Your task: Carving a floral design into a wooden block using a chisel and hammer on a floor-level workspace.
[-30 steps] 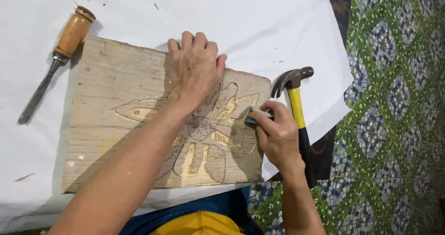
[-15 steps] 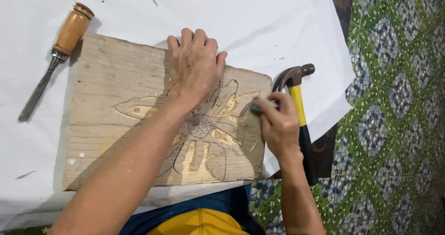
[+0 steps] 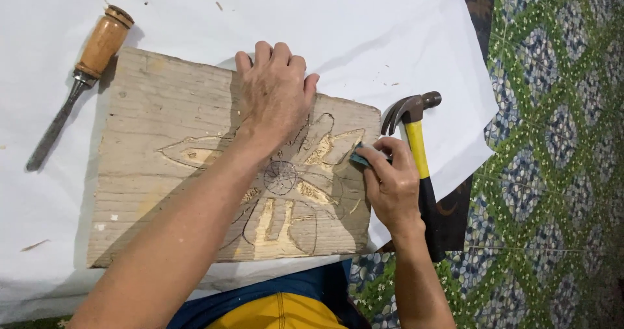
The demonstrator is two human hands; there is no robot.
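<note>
A wooden board lies flat in the middle of the frame on a white sheet. A flower with long petals is cut into the board's right half.

The left hand lies flat and open on the upper middle of the board, fingers spread over its top edge. It grips nothing; it just presses down to keep the board from sliding.

The right hand is at the right edge of the board. It is pinched tight around a small blue-green piece; it looks like a bit of sanding paper or a little tool, but it is too small to tell. The tip touches the wood by the right-hand petals, so this looks like the rubbing or scraping step on the flower.

The next stroke would need the left hand pushing down hard and the small piece kept flat on the petal.

A hammer with a yellow and black handle lies just right of the right hand. A chisel with a wooden handle lies in the upper left, untouched.
</note>
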